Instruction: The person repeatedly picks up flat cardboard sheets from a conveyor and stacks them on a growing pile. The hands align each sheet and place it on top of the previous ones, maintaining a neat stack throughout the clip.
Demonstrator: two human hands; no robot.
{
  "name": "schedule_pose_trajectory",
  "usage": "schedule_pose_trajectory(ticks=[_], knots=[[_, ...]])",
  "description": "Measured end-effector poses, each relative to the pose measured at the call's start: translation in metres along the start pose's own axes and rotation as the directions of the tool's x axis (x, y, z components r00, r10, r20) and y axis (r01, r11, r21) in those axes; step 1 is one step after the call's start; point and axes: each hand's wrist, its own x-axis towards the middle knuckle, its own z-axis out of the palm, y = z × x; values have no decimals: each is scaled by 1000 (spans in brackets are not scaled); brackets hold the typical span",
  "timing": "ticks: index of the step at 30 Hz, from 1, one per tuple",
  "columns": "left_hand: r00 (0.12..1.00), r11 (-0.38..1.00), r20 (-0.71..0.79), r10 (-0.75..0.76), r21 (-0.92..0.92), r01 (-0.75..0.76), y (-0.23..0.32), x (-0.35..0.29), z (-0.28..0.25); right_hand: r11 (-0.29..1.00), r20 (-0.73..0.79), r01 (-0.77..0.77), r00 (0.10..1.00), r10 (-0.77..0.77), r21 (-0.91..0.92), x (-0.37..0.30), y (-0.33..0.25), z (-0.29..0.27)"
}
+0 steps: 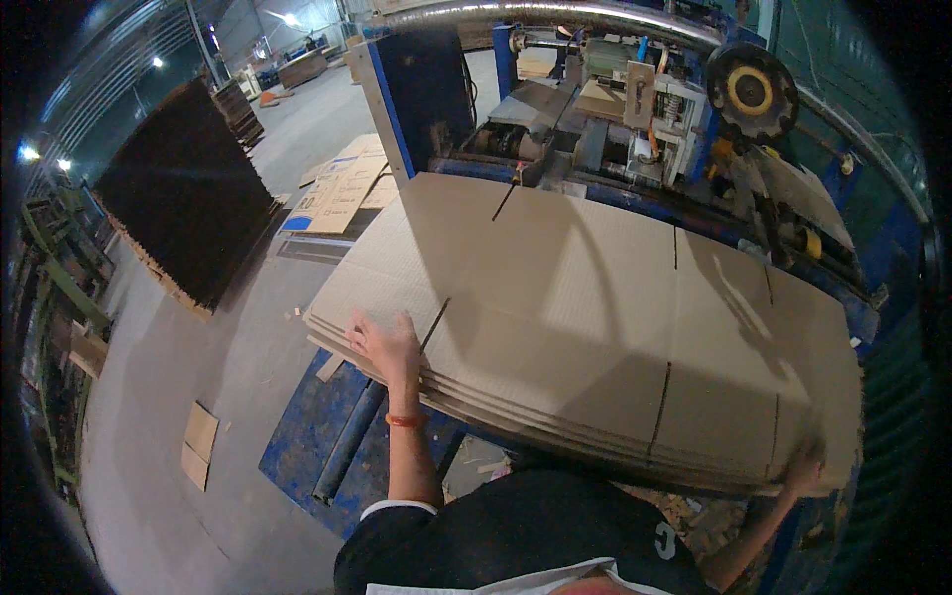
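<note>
slotted corrugated cardboard sheets (555, 288) lay stacked before the blue-framed machine (684, 124); the left hand (385, 345) spread loosely at the near edge; the right hand (805, 464) blurred, its grip unreadable to me; the sheets looked light, stiff, creasable, best held at both ends.

Head-worn fisheye view, facing downward, close above cardboard sheets (585, 322)
</note>
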Motion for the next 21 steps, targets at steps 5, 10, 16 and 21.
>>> schedule_pose_trajectory(ticks=[5,10,16,21], knots=[[978,865,-198,69,-476,-158,-8,17,-7,765,-624,388,781,23,514,5,-8,-8],[925,-179,137,-354,-981,77,-54,59,1,386,-219,23,854,472,922,31,5,-14],[922,138,376,91,-922,363,-55,89,8,-410,95,-9,977,191,912,39,-15,-103],[908,485,299,293,-865,129,-40,43,-53,497,-426,330,900,90,803,-86,-63,-192]])
